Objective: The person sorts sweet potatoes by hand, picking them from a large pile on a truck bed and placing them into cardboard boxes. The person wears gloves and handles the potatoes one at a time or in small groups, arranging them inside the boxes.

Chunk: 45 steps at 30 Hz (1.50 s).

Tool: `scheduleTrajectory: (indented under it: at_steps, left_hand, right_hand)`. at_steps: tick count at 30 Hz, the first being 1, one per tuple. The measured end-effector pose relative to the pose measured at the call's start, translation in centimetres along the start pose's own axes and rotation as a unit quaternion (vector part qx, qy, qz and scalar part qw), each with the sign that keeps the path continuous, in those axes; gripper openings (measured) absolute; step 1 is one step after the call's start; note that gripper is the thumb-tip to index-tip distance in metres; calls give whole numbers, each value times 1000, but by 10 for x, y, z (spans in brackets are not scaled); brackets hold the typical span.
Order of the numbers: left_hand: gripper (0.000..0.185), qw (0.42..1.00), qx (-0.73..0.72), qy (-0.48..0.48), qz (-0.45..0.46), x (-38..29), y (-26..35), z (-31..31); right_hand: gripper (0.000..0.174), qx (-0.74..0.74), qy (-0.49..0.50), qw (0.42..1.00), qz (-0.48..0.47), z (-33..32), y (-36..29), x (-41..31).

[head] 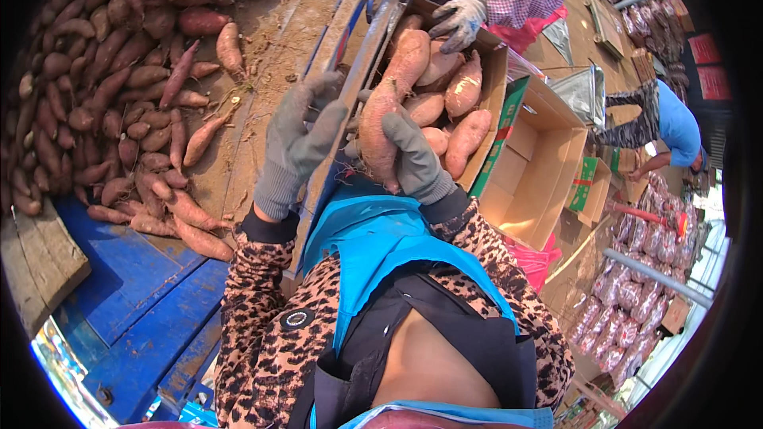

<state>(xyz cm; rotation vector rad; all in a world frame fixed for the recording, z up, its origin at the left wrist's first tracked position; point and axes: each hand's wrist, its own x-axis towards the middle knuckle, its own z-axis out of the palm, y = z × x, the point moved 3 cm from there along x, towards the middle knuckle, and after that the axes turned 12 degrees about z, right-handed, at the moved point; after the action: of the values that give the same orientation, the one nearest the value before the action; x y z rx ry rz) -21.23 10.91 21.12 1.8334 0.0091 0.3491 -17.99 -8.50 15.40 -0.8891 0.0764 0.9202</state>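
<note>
My right hand (418, 158), in a grey work glove, grips a long sweet potato (380, 122) with thin roots at its lower end. It is over the near end of a cardboard box (492, 92) that holds several large sweet potatoes (464, 84). My left hand (303, 138), also gloved, is by the metal edge rail of a blue truck bed (319, 176); its fingers are apart and nothing shows in them. Across the box, another person's gloved hand (460, 21) rests at the sweet potatoes inside.
A large heap of sweet potatoes (113, 71) lies on the dirty truck bed (262, 53) to the left. An open cardboard box (530, 161) stands right of the filled one. Farther right, a person in blue (679, 122) bends near many packed bags (632, 292).
</note>
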Motion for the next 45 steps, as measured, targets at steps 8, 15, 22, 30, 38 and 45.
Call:
scheduleTrajectory:
  at_steps: [8,15,22,30,38,45]
  left_hand:
    - [71,815,568,102,-43,92,-212,-162]
    - [51,964,-237,114,-27,73,-137,-97]
    - [74,961,166,-119,189,-23,3,137]
    - [54,910,44,-355,211,-57,20,238]
    - [36,949,-35,-299,94,-82,9,257]
    - [36,984,149,30,94,-65,-6,95]
  right_hand:
    - [77,274,-241,924,115,-23,26,11]
    - [87,288,-139,947,-41,-19,7,-2]
    - [78,327,-116,926,-148,-69,-6,-39]
    - [54,130,260,912,-289,-188,-60,-166]
    - [78,209,448,869,25,-499,35,-197]
    - [49,128,525,840,-60,-550,9,-208]
